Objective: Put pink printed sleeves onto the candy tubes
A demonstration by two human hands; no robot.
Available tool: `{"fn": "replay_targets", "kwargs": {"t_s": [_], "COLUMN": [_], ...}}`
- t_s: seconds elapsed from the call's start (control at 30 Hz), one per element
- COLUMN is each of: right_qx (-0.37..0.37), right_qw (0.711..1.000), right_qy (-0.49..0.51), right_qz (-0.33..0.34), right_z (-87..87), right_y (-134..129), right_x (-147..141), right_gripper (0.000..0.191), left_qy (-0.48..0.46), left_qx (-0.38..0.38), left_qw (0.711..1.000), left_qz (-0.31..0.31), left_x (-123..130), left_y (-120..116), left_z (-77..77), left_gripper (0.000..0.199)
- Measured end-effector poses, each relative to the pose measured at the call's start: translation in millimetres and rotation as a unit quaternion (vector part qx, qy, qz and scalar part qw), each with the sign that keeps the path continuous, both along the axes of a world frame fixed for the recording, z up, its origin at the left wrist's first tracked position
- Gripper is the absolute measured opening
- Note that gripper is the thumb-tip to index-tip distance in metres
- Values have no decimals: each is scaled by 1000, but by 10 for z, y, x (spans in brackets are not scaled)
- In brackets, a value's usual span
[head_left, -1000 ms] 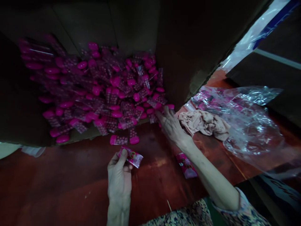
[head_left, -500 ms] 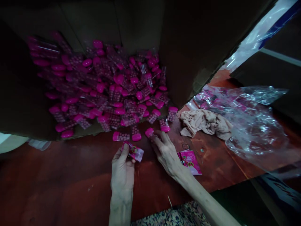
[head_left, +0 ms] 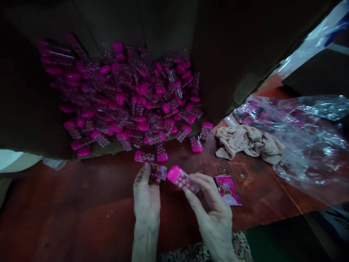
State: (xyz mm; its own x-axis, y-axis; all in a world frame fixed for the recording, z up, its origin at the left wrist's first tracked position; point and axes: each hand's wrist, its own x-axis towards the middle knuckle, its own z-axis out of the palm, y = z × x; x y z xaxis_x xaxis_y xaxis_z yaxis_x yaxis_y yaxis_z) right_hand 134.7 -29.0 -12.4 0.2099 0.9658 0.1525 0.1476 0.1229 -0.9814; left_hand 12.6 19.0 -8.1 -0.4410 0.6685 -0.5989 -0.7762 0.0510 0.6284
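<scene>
My left hand [head_left: 147, 189] grips a small pink printed sleeve [head_left: 159, 171] between thumb and fingers. Just right of it, my right hand [head_left: 208, 200] pinches a clear container of pink balls [head_left: 182, 179] by its clear end, its pink cap toward the sleeve. The two items are close, with the cap near the sleeve's open end. Beyond my hands, many similar capped containers [head_left: 141, 89] are heaped in a dark cardboard box [head_left: 218, 62]. Several more lie on the table at the box's edge. A flat stack of pink printed sleeves [head_left: 228, 190] lies right of my right hand.
A crumpled beige cloth [head_left: 248, 143] rests on the reddish table [head_left: 81, 203]. Behind and right of it spreads a clear plastic bag [head_left: 308, 145] with pink printed pieces inside. A pale round object [head_left: 19, 160] is at the left edge.
My right hand has lifted a container from the table near the box and brought it closer, beside the sleeve. My left hand still holds the sleeve. The view has shifted slightly.
</scene>
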Motion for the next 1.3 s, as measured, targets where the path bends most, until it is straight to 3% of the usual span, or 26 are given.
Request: {"fn": "replay_targets", "kwargs": {"t_s": [0.23, 0.57, 0.73, 0.93, 1.07, 1.3], "right_qx": [70, 15, -17, 7, 7, -88], "right_qw": [993, 987, 995, 998, 997, 979], "right_qy": [-96, -157, -95, -58, -40, 183], "right_qz": [-5, -10, 12, -33, -60, -19], "right_z": [-83, -119, -146, -155, -141, -18], "right_y": [-73, -46, -96, -109, -135, -175], "right_x": [-78, -11, -14, -27, -33, -7], "right_gripper": [31, 30, 36, 39, 42, 35], "left_qy": [-13, 43, 30, -67, -48, -11], "left_qx": [17, 8, 21, 20, 49, 100], "left_qw": [1000, 997, 994, 985, 978, 946], "left_qz": [-20, -61, -100, -159, -197, -307], "left_x": [111, 317, 332, 391, 400, 318], "left_y": [-2, -45, -14, -39, -84, -116], "left_z": [33, 40, 10, -15, 38, 152], "left_gripper": [20, 20, 24, 24, 25, 36]}}
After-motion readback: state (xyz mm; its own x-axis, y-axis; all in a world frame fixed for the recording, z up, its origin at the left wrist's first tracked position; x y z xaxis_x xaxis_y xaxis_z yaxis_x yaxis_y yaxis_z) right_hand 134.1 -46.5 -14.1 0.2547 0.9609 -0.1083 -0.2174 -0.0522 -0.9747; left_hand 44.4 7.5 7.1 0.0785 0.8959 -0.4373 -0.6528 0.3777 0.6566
